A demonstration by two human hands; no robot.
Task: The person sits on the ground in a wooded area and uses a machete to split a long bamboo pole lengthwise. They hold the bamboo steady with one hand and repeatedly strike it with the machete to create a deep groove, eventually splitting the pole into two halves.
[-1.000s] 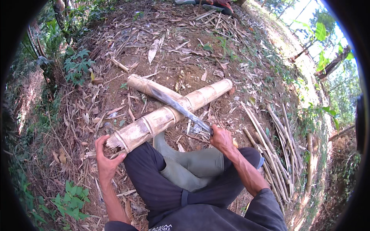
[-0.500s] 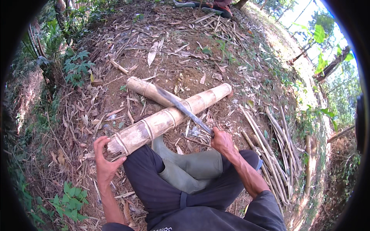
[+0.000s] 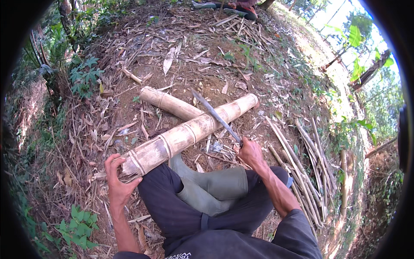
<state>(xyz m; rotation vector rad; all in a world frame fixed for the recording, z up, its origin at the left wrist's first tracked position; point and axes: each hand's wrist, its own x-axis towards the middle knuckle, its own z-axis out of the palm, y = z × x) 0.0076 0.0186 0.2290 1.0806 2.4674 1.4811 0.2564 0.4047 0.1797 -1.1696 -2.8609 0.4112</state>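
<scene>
A thick pale bamboo pole [image 3: 177, 141] slants from my left knee up to the far right, resting across a second bamboo piece [image 3: 168, 102] on the ground. My left hand [image 3: 118, 183] clasps the pole's split near end, thumb on one side and fingers on the other. In my right hand [image 3: 251, 153] is the handle of a machete [image 3: 221, 121]. Its long grey blade crosses over the pole near the middle, tip pointing to the far left. Whether the blade touches the bamboo I cannot tell.
My crossed legs in green rubber boots [image 3: 220, 184] lie just below the pole. Split bamboo strips [image 3: 297, 166] are piled at the right. Another person's legs [image 3: 243, 11] show at the far edge, beside more strips [image 3: 241, 28]. Dry leaves litter the ground.
The machete has shifted right along the pole, and its blade points more steeply away from me. My right hand has moved slightly right and away. My left hand keeps its place.
</scene>
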